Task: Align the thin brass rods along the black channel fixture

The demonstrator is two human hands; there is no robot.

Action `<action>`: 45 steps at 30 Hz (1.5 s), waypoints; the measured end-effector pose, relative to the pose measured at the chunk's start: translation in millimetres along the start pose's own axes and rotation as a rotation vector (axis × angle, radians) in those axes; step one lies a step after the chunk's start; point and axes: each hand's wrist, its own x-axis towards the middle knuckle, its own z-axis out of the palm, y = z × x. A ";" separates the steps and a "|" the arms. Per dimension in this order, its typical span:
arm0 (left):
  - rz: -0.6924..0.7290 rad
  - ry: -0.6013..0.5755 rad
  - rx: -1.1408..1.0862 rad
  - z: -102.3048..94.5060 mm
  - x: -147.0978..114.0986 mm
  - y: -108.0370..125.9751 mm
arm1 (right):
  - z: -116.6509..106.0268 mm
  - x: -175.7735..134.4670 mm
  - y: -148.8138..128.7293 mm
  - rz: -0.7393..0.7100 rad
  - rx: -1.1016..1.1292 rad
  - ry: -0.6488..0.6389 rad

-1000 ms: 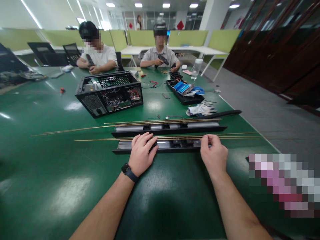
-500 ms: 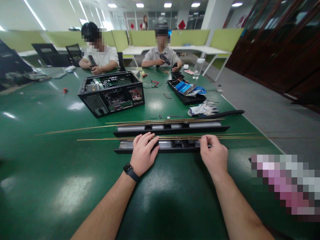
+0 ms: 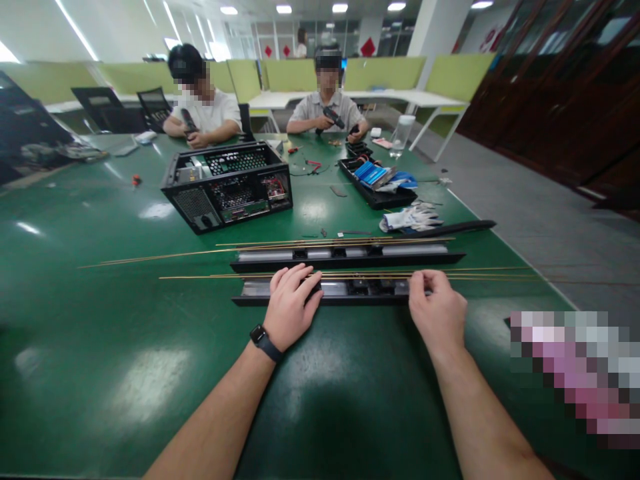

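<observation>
My left hand (image 3: 293, 303), with a dark watch at its wrist, lies over the near black channel strip (image 3: 363, 301). Its fingers are spread across the strip and hide part of it. At the strip's right end my right hand (image 3: 439, 310) is closed in a pinch. What sits between thumb and finger cannot be made out. Thin gold-coloured rods (image 3: 200, 277) run along the strip and under both hands, sticking out past each end. Behind it lies a second black channel strip (image 3: 345, 264), with more gold-coloured rods (image 3: 160, 257) along it.
On the green table (image 3: 150, 373) stand an open computer case (image 3: 225, 190) and a black tray (image 3: 380, 198) with blue items. White gloves (image 3: 413, 219) lie by a black strip (image 3: 460, 229). Two people sit opposite; one holds a power drill (image 3: 334, 117). A pixelated patch covers the right.
My right hand has slid slightly right along the near strip. My left hand stays on the same part of it. The whole view has shifted a little.
</observation>
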 end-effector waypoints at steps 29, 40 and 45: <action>0.026 0.011 0.007 0.1 -0.1 -0.6 | 6.1 -11.6 -8.9 -0.166 0.090 -0.036; 0.017 0.007 0.000 0.4 0.1 -0.9 | 2.4 -2.1 1.0 -0.026 -0.005 0.052; 0.011 0.001 0.000 0.0 0.3 -0.5 | 5.1 -13.4 -12.1 -0.217 0.112 -0.042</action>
